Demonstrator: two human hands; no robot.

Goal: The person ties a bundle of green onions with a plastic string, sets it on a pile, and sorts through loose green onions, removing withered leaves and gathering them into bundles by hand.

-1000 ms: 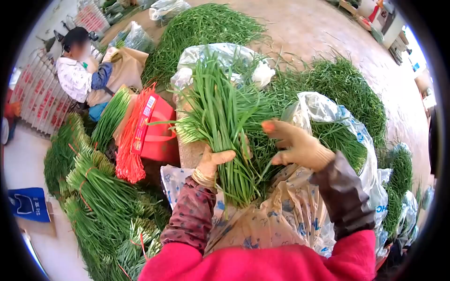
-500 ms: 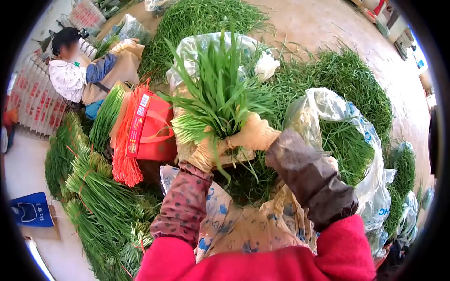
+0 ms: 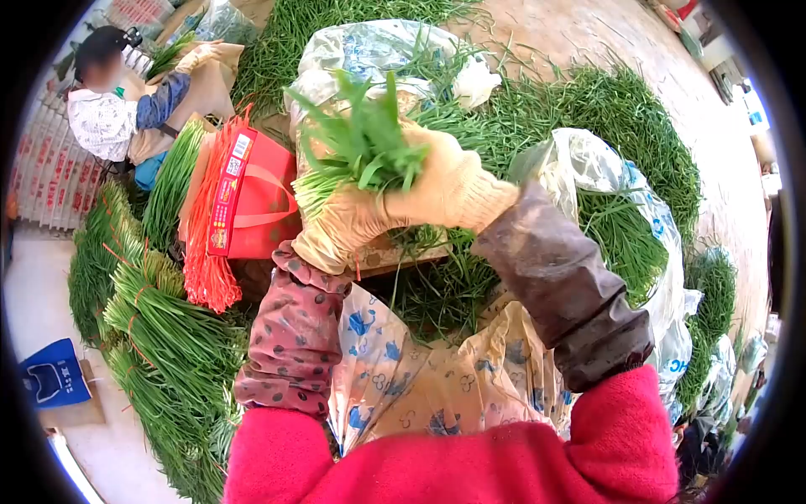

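Observation:
Both my hands wear pale work gloves and meet at one bunch of green chives [image 3: 363, 139]. My left hand [image 3: 342, 225] is closed around the lower side of the bunch, with pale stem ends sticking out to the left. Over the leaves, my right hand [image 3: 449, 178] is closed too, its fingers partly hidden by the greens. The leaf tips are blurred by motion. Beneath the hands is a low work surface [image 3: 395, 259] with loose leaves on it. Just left stands a red bag [image 3: 270, 214], with a hank of red ties [image 3: 208, 277] along its side.
Several tied chive bundles [image 3: 168, 328] lie at my left. A clear plastic bag [image 3: 579, 151] of greens stands at my right, and loose leaves [image 3: 625, 126] pile behind it. A co-worker [image 3: 105, 109] sits at the upper left near stacked crates [image 3: 50, 176].
The bunch's leaves, upright and spread before, now look shorter and gathered under my right hand. Both hands have shifted up a little, and the view has turned slightly.

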